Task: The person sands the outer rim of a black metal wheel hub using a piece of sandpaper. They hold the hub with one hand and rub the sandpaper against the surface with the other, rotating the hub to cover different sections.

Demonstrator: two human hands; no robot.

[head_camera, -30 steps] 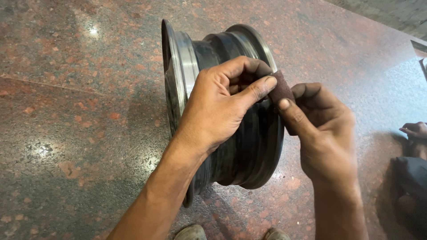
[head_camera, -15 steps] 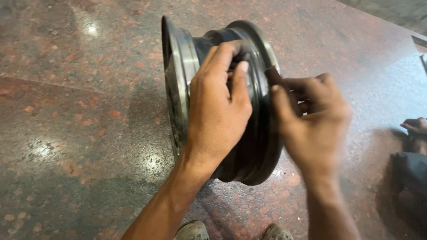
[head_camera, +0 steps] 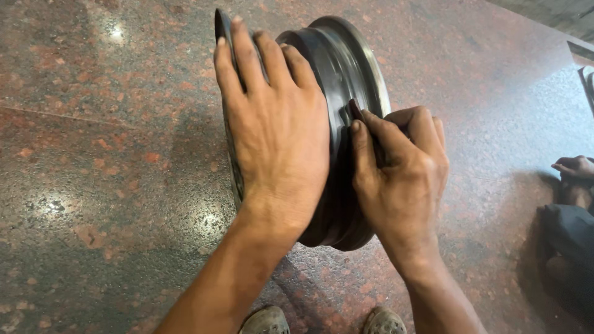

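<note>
Your left hand (head_camera: 275, 133) lies flat and spread over the rim (head_camera: 346, 80), fingers pointing to the top of the frame and gripping nothing; it hides most of the rim's left flange, of which only a thin dark edge shows at upper centre. The one rim stands on edge on the floor (head_camera: 105, 154), a polished reddish stone, in the middle of the frame. Its hollow inside faces away, so you cannot tell whether anything is in it, and its foot is covered by your forearms.

Just right of that, your right hand (head_camera: 399, 179) is curled tight, fingers pinching a small dark pad (head_camera: 355, 111) against the rim's right shoulder. Only a sliver of the pad peeks out above the forefinger; its shape and size cannot be made out.

At the bottom edge two shoe toes (head_camera: 269, 320) are cut off by the frame. At the far right, another person's hand (head_camera: 575, 166) and dark clothing are partly cut off.
</note>
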